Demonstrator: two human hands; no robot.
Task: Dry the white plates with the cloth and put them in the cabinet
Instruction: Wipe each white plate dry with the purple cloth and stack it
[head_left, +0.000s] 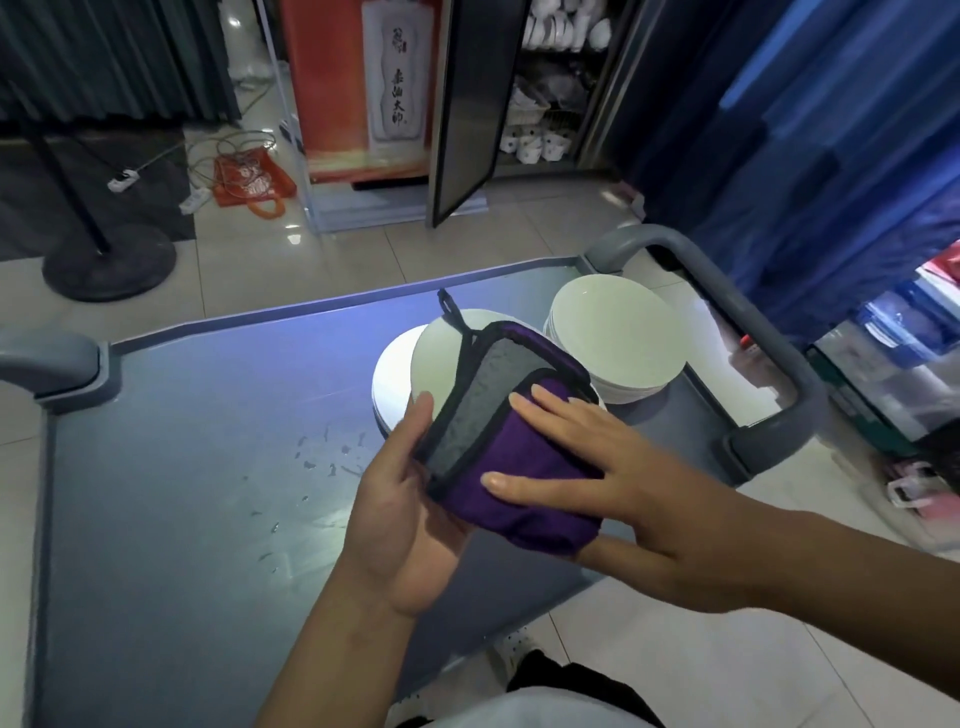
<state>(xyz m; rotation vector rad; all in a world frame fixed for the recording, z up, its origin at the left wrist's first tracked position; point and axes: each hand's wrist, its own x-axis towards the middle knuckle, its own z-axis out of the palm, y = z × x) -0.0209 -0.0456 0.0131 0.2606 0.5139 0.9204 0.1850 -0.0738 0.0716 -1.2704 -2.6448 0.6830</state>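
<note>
Cupped palm-up, the left hand has its grip closed round a tilted white plate wrapped in the folded purple cloth with grey lining and black trim. Right hand presses flat-fingered on the soft fabric. Glossy round plate stacks sit behind on the grey table.

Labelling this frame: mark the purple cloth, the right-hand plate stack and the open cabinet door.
purple cloth (524, 467), head view, purple outer fold.
right-hand plate stack (618, 338), head view, top plate's face.
cabinet door (467, 104), head view, dark panel.
</note>
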